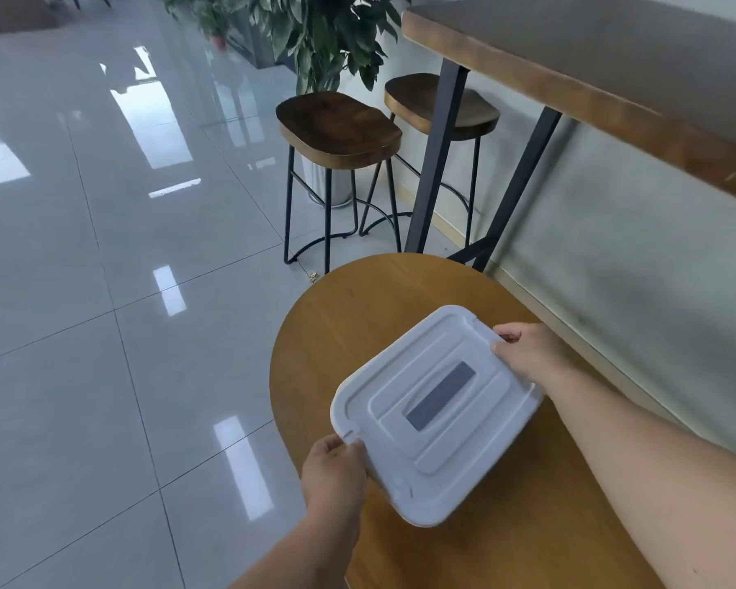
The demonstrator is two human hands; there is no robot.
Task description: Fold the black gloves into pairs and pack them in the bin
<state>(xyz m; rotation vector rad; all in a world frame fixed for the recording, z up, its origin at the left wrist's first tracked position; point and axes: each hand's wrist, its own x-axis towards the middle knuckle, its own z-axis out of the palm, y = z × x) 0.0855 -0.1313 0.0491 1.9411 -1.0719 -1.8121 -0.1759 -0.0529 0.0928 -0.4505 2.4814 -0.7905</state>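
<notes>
The white lidded bin [436,414] sits on the round wooden counter [336,316], skewed, its long axis running near-left to far-right between the left hand [334,471] and right hand [527,352], each grip closed on an opposite lid edge; no gloves visible.

Office lounge or café-style break area.

Glossy grey floor tiles [103,291] mirror ceiling lights. A high wooden counter [591,78] on black metal legs runs along the wall, with two wood-seat bar stools [338,125] tucked beside it, potted plants [328,31] behind, and a round wooden table [336,333] in front.
</notes>
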